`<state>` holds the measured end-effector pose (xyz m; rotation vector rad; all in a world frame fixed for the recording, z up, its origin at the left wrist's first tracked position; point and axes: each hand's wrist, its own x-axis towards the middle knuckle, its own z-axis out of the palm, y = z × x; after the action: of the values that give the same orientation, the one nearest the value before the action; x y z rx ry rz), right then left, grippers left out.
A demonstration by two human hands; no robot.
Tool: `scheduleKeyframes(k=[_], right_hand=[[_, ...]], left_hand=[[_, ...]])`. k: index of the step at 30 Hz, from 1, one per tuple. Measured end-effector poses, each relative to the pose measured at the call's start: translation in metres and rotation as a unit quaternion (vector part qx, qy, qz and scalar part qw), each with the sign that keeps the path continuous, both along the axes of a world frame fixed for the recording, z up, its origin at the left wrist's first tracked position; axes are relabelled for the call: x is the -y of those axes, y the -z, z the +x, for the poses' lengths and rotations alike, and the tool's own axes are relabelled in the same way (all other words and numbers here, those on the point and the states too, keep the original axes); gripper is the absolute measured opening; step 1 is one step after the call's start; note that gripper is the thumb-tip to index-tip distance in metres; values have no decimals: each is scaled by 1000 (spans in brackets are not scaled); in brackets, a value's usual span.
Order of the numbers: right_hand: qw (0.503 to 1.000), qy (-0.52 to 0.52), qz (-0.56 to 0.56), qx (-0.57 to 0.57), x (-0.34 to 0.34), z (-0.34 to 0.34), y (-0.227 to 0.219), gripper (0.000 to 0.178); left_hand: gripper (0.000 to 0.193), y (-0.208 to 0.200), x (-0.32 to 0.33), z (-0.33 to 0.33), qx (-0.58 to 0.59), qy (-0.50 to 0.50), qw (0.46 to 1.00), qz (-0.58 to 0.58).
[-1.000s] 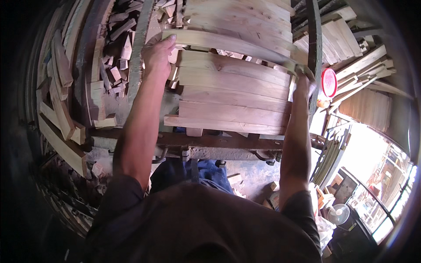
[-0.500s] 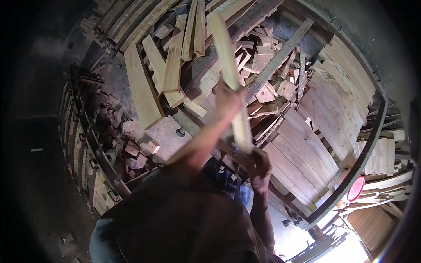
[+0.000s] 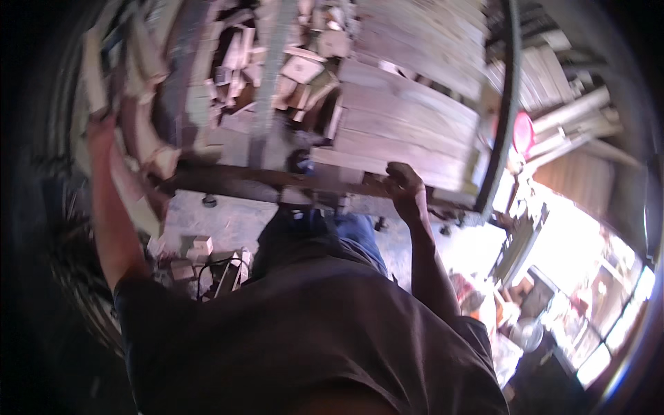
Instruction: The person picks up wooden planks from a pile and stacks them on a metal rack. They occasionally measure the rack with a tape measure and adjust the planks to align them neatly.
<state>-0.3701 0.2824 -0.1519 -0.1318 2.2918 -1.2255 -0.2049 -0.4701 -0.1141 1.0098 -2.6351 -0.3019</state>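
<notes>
My left hand (image 3: 102, 128) reaches out to the far left, closed at the near end of a pale wooden board (image 3: 93, 69); motion blur softens its fingers. More boards (image 3: 149, 131) lean and lie just to its right. My right hand (image 3: 406, 185) is raised over the front edge of the slatted wooden planks (image 3: 408, 131). Its fingers are curled in, and nothing shows in them.
A dark metal frame rail (image 3: 242, 181) runs across in front of me. Behind it lie wood offcuts (image 3: 302, 69). More blocks (image 3: 202, 245) are on the floor at lower left. A curved metal bar (image 3: 510, 104) and a red round container (image 3: 523, 133) stand at right.
The board that both hands held before me is no longer between them. My left hand has swung far left, my right hand has let go, and the view has turned to the right.
</notes>
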Motion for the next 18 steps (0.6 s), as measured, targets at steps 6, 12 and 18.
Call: scheduleKeyframes(k=[6,12,18], right_hand=[[990,109,61,-63,-89,17,-10,32],[954,264,117,-86,-198,6,2,30],[917,64,350,-181,-237,-45,25,58]], left_hand=[[43,2,78,13,81,41,985,-149],[59,-23,-15,-34,136,-70,878,-454],[71,0,-350,-132,60,167,956,231]])
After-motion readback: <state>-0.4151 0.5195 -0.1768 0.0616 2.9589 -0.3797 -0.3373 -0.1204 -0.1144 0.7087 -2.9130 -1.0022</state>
